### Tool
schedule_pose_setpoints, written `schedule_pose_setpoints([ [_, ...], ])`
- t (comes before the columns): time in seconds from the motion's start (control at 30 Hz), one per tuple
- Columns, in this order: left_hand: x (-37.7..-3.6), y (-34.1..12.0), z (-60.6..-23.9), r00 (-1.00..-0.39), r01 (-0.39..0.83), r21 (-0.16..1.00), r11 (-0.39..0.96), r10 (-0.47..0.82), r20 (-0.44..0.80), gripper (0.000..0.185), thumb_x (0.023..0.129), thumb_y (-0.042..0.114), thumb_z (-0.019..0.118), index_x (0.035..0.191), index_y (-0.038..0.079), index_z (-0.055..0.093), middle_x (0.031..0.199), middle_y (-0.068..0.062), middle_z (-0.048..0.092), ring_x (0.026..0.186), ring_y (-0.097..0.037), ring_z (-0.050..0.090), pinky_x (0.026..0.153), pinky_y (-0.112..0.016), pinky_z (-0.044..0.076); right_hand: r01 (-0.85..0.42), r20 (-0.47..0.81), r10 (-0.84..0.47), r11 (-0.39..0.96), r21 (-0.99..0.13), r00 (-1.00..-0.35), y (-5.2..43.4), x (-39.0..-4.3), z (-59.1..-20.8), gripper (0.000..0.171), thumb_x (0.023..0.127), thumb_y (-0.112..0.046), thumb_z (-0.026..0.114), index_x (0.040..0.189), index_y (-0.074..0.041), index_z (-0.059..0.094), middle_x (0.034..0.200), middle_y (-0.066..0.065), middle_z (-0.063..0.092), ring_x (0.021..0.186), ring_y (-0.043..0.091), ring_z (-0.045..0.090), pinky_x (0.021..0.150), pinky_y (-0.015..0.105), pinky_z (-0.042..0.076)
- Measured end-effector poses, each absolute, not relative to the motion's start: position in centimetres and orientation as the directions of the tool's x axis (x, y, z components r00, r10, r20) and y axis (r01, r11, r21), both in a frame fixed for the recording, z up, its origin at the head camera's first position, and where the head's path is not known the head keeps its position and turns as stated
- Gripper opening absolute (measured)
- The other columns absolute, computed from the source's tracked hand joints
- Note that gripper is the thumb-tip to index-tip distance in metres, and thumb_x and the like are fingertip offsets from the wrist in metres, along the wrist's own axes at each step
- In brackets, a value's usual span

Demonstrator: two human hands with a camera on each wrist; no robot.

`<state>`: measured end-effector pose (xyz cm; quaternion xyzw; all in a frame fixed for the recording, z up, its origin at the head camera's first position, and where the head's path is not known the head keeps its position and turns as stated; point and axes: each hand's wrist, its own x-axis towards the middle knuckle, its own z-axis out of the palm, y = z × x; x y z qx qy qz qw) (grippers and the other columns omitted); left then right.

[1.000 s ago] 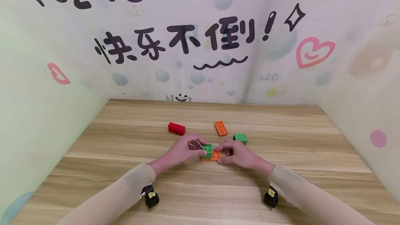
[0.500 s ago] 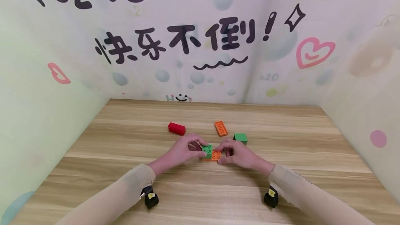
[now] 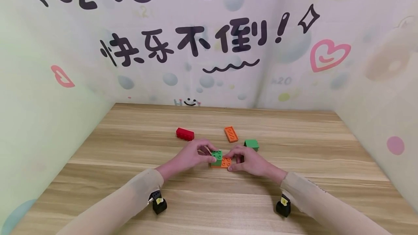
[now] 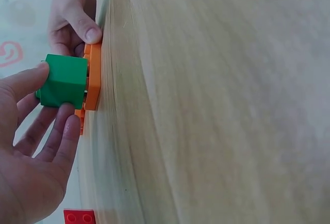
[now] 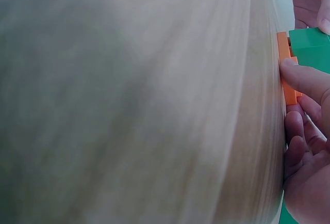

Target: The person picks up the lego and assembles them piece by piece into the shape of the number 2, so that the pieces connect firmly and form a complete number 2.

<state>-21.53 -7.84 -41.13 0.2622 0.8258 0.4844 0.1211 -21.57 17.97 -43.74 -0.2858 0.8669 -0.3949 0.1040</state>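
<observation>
Thumb and fingers of my left hand [image 3: 192, 155] pinch a green building brick [image 3: 217, 157], studs up. It sits over the left half of an orange flat brick [image 3: 226, 163] lying on the table. From the left wrist view, a narrow gap with studs shows between the green brick [image 4: 64, 79] and the orange flat brick [image 4: 94, 77]. My right hand [image 3: 249, 161] grips the orange flat brick at its right end, the thumb on the near side. In the right wrist view the right thumb presses the edge of the orange flat brick [image 5: 283, 53].
Behind the hands lie a red brick [image 3: 185, 134] and a second orange flat brick [image 3: 231, 134] with its hollow underside up. A second green brick [image 3: 251, 144] is just beyond the right hand. A printed backdrop [image 3: 156, 86] rises at the table's [image 3: 209, 202] rear edge.
</observation>
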Motion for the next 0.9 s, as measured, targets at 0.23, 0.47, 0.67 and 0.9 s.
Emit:
schedule_pose_setpoints([
  [0.23,-21.76,-7.79,-41.25,-0.838,0.3,0.87,0.392,0.544,0.043,0.023,0.084,0.019,0.079,0.106,0.017,0.072,0.111,-0.002,0.071,0.091,-0.012,0.065,0.079,-0.025,0.056,-0.425,0.061,-0.579,0.518,-0.742,-0.813,18.04,-21.53,-43.68,0.033,0.082,-0.024,0.081,0.114,-0.018,0.072,0.097,-0.001,0.064,0.075,0.009,0.051,0.065,0.02,0.045],
  [0.47,-21.74,-7.88,-41.33,-0.835,0.308,0.869,0.387,0.548,0.052,0.026,0.083,0.018,0.08,0.108,0.014,0.073,0.111,-0.006,0.071,0.091,-0.014,0.065,0.082,-0.028,0.057,-0.402,0.038,-0.568,0.531,-0.746,-0.822,18.01,-21.52,-43.69,0.033,0.082,-0.024,0.081,0.114,-0.02,0.072,0.098,-0.002,0.063,0.076,0.008,0.051,0.066,0.02,0.045],
  [0.67,-21.4,-7.94,-41.19,-0.833,0.338,0.852,0.399,0.549,0.074,0.027,0.083,0.017,0.079,0.108,0.014,0.071,0.109,-0.004,0.07,0.09,-0.013,0.065,0.083,-0.031,0.057,-0.405,0.038,-0.57,0.532,-0.744,-0.821,17.94,-21.54,-43.67,0.034,0.082,-0.025,0.081,0.114,-0.02,0.072,0.098,-0.002,0.064,0.076,0.009,0.051,0.066,0.02,0.045],
  [0.9,-21.3,-8.11,-41.08,-0.825,0.34,0.844,0.415,0.562,0.056,0.024,0.088,0.015,0.075,0.111,0.017,0.066,0.11,0.0,0.068,0.096,-0.013,0.064,0.086,-0.031,0.057,-0.411,0.048,-0.572,0.525,-0.745,-0.819,17.88,-21.52,-43.72,0.033,0.082,-0.024,0.081,0.113,-0.02,0.072,0.099,-0.001,0.063,0.076,0.01,0.052,0.066,0.02,0.045],
])
